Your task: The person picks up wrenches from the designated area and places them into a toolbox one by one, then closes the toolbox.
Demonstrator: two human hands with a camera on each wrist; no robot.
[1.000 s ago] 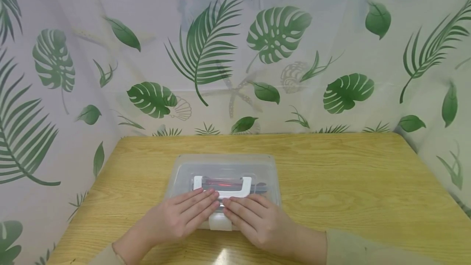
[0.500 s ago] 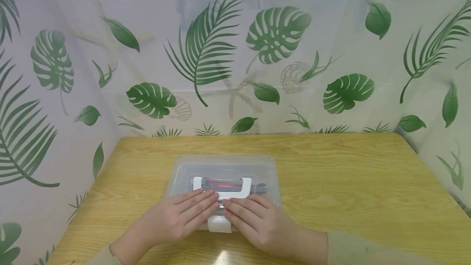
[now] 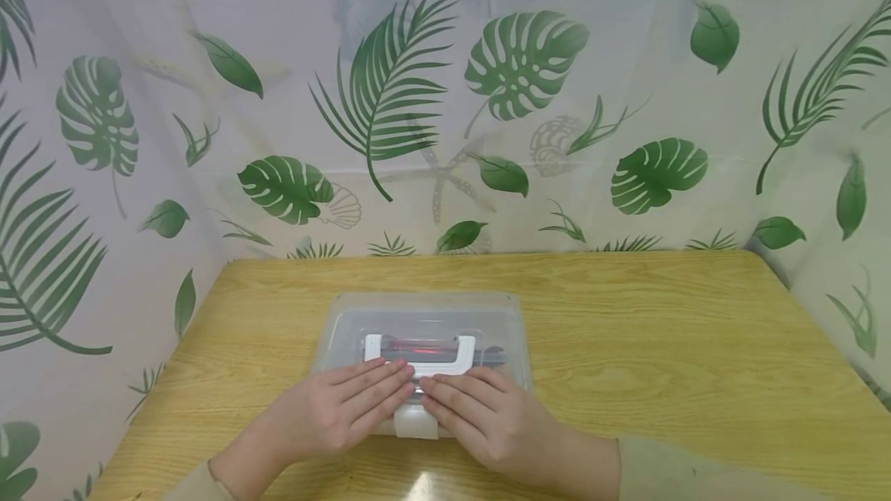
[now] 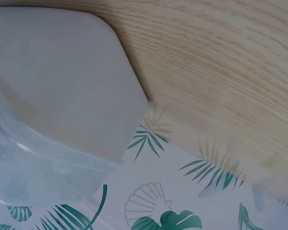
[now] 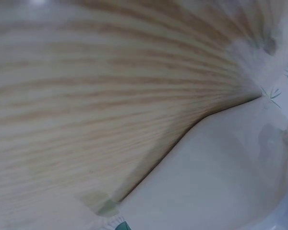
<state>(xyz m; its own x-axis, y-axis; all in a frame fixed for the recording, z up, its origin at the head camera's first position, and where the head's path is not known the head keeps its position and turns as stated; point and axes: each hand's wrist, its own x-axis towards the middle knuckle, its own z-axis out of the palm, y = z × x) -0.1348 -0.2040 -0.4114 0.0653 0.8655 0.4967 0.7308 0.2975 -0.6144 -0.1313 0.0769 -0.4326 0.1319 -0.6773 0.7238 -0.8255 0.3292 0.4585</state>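
A translucent plastic storage box [image 3: 425, 311] with its lid on stands on the wooden table. Its white carry handle [image 3: 438, 368] lies folded toward the front, above a pale front latch [image 3: 416, 422]. My left hand [image 3: 341, 408] rests on the lid's front left, fingers straight and reaching the handle. My right hand [image 3: 490, 416] lies on the front right, its straight fingertips close to the left ones. Through the lid show a red item and some dark, slim items, too blurred to name. The wrist views show the box's side walls [image 4: 62, 72] but neither hand.
The wooden table [image 3: 661, 346] extends to both sides of the box. Behind and beside it hangs a leaf-printed curtain [image 3: 431, 99]. A bright reflection lies on the table near the front.
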